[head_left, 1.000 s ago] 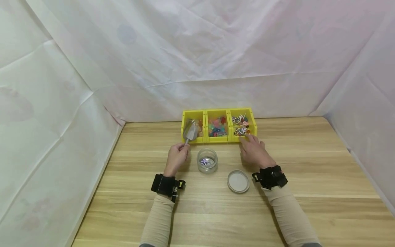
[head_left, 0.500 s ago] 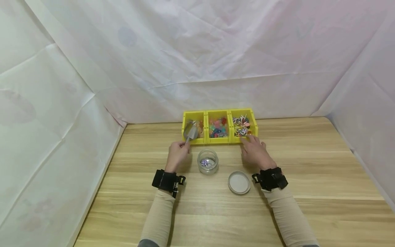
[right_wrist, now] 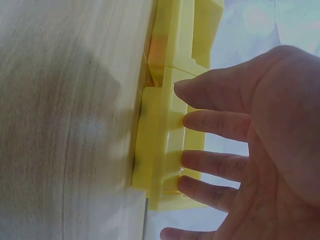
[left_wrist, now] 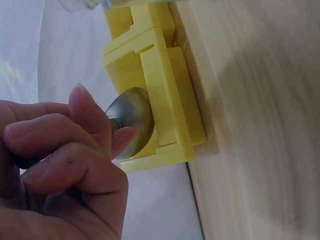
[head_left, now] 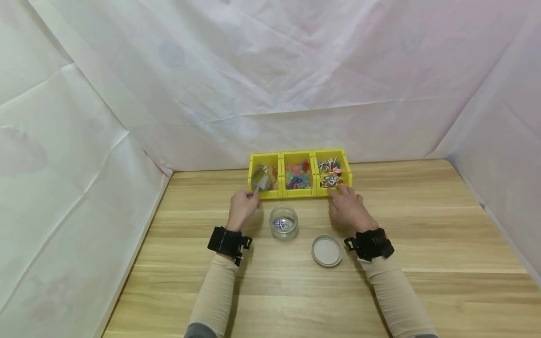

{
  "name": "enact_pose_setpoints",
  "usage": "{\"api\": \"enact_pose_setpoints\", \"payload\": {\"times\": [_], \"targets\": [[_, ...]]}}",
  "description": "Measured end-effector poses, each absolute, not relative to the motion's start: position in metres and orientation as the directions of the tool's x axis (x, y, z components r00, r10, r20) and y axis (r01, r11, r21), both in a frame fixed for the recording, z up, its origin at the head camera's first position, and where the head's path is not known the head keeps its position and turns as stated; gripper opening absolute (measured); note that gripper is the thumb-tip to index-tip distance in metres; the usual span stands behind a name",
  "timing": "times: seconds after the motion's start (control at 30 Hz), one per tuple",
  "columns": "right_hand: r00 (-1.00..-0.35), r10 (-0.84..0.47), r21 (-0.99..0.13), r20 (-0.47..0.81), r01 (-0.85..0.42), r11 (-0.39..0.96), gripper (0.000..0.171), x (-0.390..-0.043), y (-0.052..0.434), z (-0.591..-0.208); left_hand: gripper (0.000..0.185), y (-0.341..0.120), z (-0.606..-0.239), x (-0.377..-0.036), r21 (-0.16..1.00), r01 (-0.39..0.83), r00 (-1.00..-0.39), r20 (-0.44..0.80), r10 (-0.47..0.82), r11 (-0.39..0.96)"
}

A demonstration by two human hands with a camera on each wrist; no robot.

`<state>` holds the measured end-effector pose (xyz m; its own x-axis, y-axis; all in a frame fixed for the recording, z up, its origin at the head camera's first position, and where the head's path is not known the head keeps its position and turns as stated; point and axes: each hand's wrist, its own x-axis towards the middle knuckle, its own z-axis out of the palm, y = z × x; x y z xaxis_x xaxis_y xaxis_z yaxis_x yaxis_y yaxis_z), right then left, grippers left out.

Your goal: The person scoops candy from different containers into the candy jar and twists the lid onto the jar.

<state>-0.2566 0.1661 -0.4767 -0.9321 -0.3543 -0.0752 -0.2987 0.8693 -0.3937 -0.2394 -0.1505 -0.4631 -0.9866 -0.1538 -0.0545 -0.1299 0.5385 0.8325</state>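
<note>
From the head view I see my left hand (head_left: 241,209) gripping a scoop (head_left: 260,180) dipped into the left bin (head_left: 252,174) at the desk's (head_left: 422,225) far edge, the jar (head_left: 283,221) just beside. My right hand (head_left: 348,209), fingers flat, steadies the right bin (head_left: 347,169). Left wrist: fingers (left_wrist: 75,150) hide the handle. Right wrist: the bin's contents are out of sight.

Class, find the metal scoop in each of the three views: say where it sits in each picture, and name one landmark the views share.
Head view: the metal scoop is left of centre, its bowl in the leftmost yellow bin, its handle gripped by the left hand.
Left wrist view: the scoop is at centre left, against the bin's front wall.
Right wrist view: not in it.
Shared landmark: the yellow bins on the wooden table.
</note>
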Motion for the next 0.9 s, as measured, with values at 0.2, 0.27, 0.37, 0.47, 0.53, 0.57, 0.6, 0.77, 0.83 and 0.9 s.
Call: {"api": "enact_pose_setpoints", "payload": {"times": [0.2, 0.27, 0.37, 0.47, 0.53, 0.57, 0.6, 0.77, 0.83, 0.9], "targets": [[-0.931, -0.354, -0.406, -0.086, -0.292, 0.866, 0.055, -0.256, 0.167, -0.476, 0.027, -0.151, -0.458, -0.244, 0.794, -0.108, -0.989, -0.028, -0.142, 0.598], [-0.931, -0.352, -0.411, -0.093, -0.286, 0.866, 0.056, -0.256, 0.167, -0.477, 0.026, -0.151, -0.455, -0.245, 0.779, -0.103, -0.991, -0.025, -0.133, 0.619], [-0.931, -0.355, -0.407, -0.09, -0.291, 0.866, 0.056, -0.256, 0.166, -0.477, 0.027, -0.151, -0.45, -0.248, 0.753, -0.084, -0.993, -0.011, -0.114, 0.653], [-0.931, -0.353, -0.403, -0.088, -0.291, 0.868, 0.057, -0.257, 0.165, -0.477, 0.027, -0.15, -0.446, -0.252, 0.738, -0.078, -0.995, -0.012, -0.103, 0.67], [-0.931, -0.353, -0.401, -0.093, -0.29, 0.869, 0.058, -0.257, 0.165, -0.478, 0.027, -0.15, -0.446, -0.254, 0.738, -0.087, -0.995, -0.025, -0.102, 0.669], [-0.931, -0.353, -0.403, -0.095, -0.288, 0.868, 0.059, -0.257, 0.165, -0.478, 0.027, -0.149, -0.445, -0.255, 0.737, -0.097, -0.994, -0.039, -0.102, 0.669], [-0.93, -0.353, -0.406, -0.097, -0.287, 0.868, 0.059, -0.257, 0.165, -0.478, 0.027, -0.149, -0.445, -0.255, 0.735, -0.106, -0.993, -0.048, -0.104, 0.67], [-0.93, -0.351, -0.411, -0.109, -0.279, 0.868, 0.059, -0.258, 0.165, -0.479, 0.028, -0.148, -0.443, -0.257, 0.716, -0.136, -0.991, -0.086, -0.106, 0.685], [-0.93, -0.349, -0.407, -0.113, -0.278, 0.87, 0.06, -0.258, 0.165, -0.479, 0.029, -0.148, -0.442, -0.257, 0.711, -0.141, -0.99, -0.09, -0.11, 0.689], [-0.93, -0.35, -0.406, -0.113, -0.278, 0.87, 0.06, -0.258, 0.165, -0.479, 0.029, -0.148, -0.442, -0.257, 0.708, -0.148, -0.989, -0.094, -0.115, 0.691]]}}
